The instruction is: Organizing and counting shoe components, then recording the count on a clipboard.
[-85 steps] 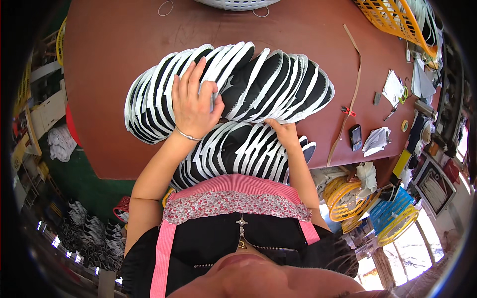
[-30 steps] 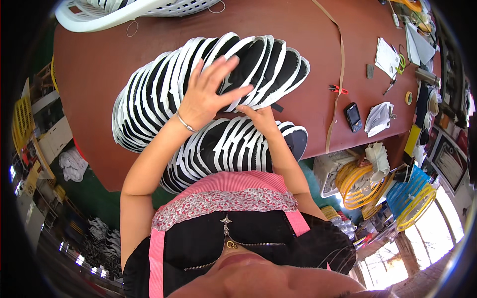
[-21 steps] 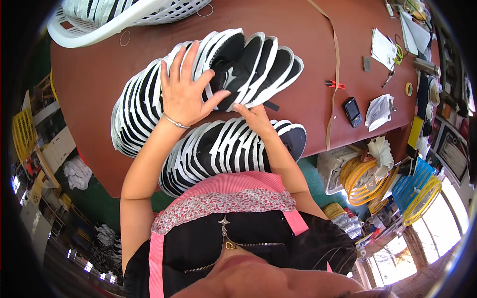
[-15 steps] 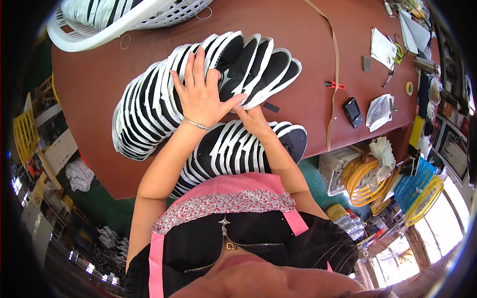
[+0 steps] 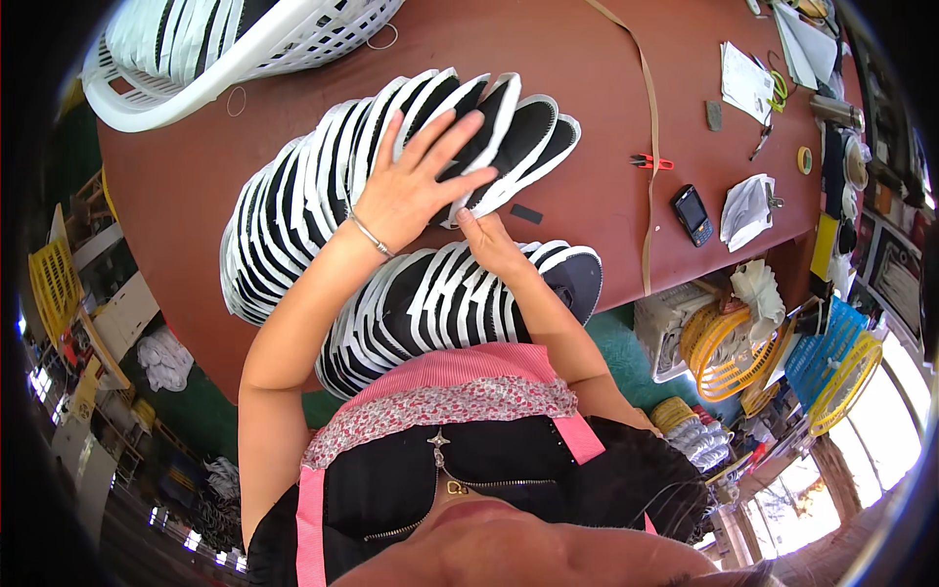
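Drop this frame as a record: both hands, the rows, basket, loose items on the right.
Left hand: fingers spread, over the far row
Right hand: thumb at the far row's near edge; grip unclear
Far row: overlapping black pieces, white edging
Near row: similar pieces, between far row and apron
Basket: white, upper left, holding similar pieces
Table: reddish brown
Loose, right: tan strap, red snips, handheld device, tape roll
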A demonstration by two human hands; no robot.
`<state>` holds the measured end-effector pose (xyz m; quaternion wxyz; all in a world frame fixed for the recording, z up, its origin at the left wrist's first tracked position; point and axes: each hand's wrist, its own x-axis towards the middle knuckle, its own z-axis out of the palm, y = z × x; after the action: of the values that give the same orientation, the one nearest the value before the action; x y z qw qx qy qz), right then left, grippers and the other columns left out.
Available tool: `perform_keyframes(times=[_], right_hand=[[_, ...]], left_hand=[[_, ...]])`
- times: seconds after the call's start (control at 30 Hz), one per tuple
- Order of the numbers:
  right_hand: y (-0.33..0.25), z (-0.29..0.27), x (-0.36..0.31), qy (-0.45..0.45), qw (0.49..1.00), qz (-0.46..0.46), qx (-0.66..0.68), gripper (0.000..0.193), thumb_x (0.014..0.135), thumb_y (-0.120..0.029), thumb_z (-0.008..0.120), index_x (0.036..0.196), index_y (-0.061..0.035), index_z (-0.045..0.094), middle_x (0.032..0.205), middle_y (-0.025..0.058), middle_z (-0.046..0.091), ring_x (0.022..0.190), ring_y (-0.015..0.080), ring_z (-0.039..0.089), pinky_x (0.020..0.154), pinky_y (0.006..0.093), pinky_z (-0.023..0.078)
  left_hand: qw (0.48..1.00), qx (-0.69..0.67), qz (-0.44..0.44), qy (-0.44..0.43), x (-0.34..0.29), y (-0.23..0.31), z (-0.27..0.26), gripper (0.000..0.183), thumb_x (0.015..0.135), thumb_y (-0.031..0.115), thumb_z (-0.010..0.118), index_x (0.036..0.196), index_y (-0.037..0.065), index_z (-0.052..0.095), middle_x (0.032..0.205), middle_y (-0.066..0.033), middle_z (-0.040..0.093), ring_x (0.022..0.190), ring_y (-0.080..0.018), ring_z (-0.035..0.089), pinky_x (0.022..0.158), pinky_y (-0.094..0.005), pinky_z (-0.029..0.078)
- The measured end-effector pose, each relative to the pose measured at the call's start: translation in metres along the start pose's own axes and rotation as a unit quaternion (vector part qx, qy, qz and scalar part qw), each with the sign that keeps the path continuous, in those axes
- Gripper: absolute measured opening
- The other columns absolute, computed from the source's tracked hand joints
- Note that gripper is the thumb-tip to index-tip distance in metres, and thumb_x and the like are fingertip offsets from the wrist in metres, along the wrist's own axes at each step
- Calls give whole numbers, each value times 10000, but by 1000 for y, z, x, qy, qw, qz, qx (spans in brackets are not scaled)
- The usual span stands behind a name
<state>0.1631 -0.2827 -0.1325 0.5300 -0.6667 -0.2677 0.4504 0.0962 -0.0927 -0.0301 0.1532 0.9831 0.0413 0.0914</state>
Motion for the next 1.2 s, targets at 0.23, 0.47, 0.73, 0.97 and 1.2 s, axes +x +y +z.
perform_keyframes(times=[0.23,0.47,0.73,0.97,1.2], right_hand=[[-13,-7,4,-20,996,74,-36,302,1027,-235,584,1095,43,677,1002,232,705,928,268,690,840,389,514],[-6,-1,-4,-8,996,-33,-86,291,1025,-211,563,957,53,665,872,237,667,839,434,653,758,448,510],[-30,-2,-9,43,995,-65,-59,407,1075,-308,432,1218,35,600,1092,268,654,1055,482,590,967,481,436],[-43,-4,11,16,956,-116,-268,594,798,-359,827,1249,-10,659,1307,250,614,1257,419,533,1078,487,372],[-47,-6,53,-19,967,-130,-218,724,714,-341,905,1270,21,614,1215,247,661,1135,433,619,981,456,489]], left_hand=[[989,-25,-126,73,1,8,-10,436,772,497,784,997,139,678,1577,-181,412,1466,-410,333,1134,-694,200],[973,-19,-212,83,10,30,8,516,746,519,796,1006,122,595,1596,-224,351,1477,-438,301,1101,-737,210],[972,-24,-210,107,6,14,11,261,803,226,704,1042,147,634,1498,-137,489,1404,-378,419,1130,-654,259],[970,-64,-209,101,-24,-2,-16,622,855,371,759,1379,101,564,1512,-145,485,1405,-367,433,1172,-580,251],[835,191,-502,121,-239,-93,-56,780,853,480,774,1419,2,530,1461,-236,526,1360,-409,476,1149,-489,343]])
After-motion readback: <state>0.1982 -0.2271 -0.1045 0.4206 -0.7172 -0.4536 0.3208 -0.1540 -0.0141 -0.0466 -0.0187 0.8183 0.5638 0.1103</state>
